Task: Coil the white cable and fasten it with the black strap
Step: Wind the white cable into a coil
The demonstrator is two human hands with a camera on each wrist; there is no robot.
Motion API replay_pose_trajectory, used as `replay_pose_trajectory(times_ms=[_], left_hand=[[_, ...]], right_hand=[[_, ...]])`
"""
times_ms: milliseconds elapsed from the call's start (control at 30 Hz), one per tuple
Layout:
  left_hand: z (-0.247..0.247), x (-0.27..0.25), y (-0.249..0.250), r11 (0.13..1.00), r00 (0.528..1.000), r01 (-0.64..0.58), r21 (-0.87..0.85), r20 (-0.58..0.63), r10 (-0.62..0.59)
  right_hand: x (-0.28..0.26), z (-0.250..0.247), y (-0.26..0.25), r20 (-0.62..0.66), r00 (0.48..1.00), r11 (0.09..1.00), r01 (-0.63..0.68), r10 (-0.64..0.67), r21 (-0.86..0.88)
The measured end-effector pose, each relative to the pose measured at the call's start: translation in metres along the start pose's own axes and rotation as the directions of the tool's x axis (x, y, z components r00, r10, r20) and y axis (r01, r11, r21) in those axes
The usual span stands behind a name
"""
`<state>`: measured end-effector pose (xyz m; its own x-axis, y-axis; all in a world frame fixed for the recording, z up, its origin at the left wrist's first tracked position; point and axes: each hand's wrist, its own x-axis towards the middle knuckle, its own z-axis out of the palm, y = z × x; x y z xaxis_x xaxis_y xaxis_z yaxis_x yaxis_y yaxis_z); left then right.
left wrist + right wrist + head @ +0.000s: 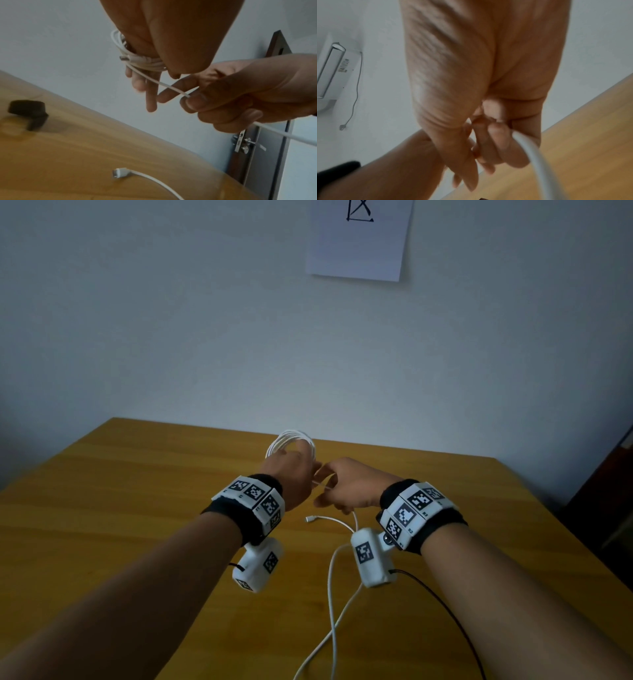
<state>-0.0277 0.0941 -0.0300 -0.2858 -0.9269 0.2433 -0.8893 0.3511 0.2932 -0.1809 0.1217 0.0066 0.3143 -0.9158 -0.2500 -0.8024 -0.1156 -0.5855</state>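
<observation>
Left hand point(291, 474) grip holds white cable point(291, 441) coil, its fingers hidden; right hand point(240, 92) pinches the strand beside. Black strap point(27, 113) blurred on bench point(137, 491), left of grips.

Head view forward-down over table point(137, 508), wrist views close, seemingly upward, all sharing hands point(329, 484)

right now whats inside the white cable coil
The left hand: its fingers pass through the white cable coil. Palm side is hidden in the head view.
</observation>
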Motion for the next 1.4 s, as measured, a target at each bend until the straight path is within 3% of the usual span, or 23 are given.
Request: replay_pose_trajectory(times_ms=[167,433,600,767,967,1067,1133,1200,1267,1300,1400], left_hand=[[-0.004,-0.003,-0.008,0.986,1.0,-0.024,0.168,0.009,0.023],[-0.006,-0.001,-0.029,0.957,0.998,0.004,0.289,0.058,-0.022],[-0.012,-0.001,-0.031,0.932,0.996,0.003,0.362,0.079,-0.034],[-0.015,0.0,-0.031,0.914,0.981,0.091,0.396,0.12,-0.15],[-0.02,-0.006,-0.033,0.892,0.933,0.293,0.343,0.102,-0.345],[-0.021,-0.006,-0.04,0.885,0.917,0.337,0.323,0.102,-0.386],[-0.015,-0.003,-0.046,0.896,0.901,0.354,0.268,0.16,-0.404],[-0.009,-0.002,-0.05,0.907,0.861,0.407,0.111,0.286,-0.421],[-0.007,-0.004,-0.049,0.837,0.792,0.52,-0.167,0.463,-0.399],[-0.007,-0.006,-0.048,0.746,0.759,0.584,-0.321,0.542,-0.361],[-0.012,-0.009,-0.045,0.343,0.717,0.681,-0.648,0.685,-0.129]], right_hand=[[0.002,-0.004,0.007,0.013,0.999,0.999,-0.046,0.047,-0.026],[0.002,-0.011,0.011,-0.029,0.997,0.997,-0.072,0.071,-0.031],[-0.001,-0.016,0.009,0.016,0.997,0.995,-0.068,0.07,-0.078],[0.001,-0.019,0.009,0.079,0.99,0.99,-0.106,0.114,-0.094],[-0.003,-0.026,0.01,0.136,0.985,0.987,-0.12,0.106,0.105],[-0.008,-0.028,0.009,0.164,0.984,0.975,-0.099,0.066,0.2],[-0.009,-0.028,0.01,0.1,0.993,0.982,-0.078,0.061,0.172],[-0.006,-0.027,0.011,-0.007,0.998,0.991,-0.067,0.068,0.12],[-0.002,-0.024,0.012,-0.103,0.992,0.992,-0.056,0.067,0.112],[0.0,-0.023,0.014,-0.148,0.987,0.991,-0.048,0.066,0.126],[0.004,-0.019,0.016,-0.226,0.972,0.991,-0.031,0.06,0.128]])
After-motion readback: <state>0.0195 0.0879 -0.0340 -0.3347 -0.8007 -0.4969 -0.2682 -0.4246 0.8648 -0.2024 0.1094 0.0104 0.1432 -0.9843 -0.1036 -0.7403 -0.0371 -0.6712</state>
